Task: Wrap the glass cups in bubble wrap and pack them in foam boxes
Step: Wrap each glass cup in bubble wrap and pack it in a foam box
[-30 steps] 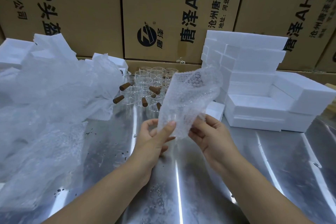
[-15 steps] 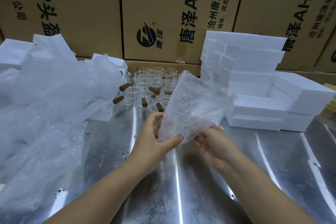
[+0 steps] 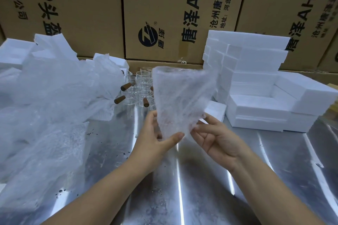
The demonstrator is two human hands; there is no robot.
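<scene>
Above shiny steel table (image 3: 182, 197), between both hands: translucent bubble wrap sheet (image 3: 180, 100), cone-like, motion-blurred. Lower tip pinched by left hand (image 3: 152, 144), thumb in front. Right edge touched by fingertips of right hand (image 3: 217, 140), real grip impossible to tell. Behind, partly hidden by sheet: clear glass cups (image 3: 139, 87), brown stubby handles (image 3: 119, 99). Right: blocky white foam boxes (image 3: 256, 82). Left: crumpled wrap heap (image 3: 51, 100).

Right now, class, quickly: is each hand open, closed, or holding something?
Left hand: holding the bubble wrap sheet, thumb pinching its lower corner.
Right hand: fingers at the sheet's right edge; whether it grips cannot be told.
</scene>
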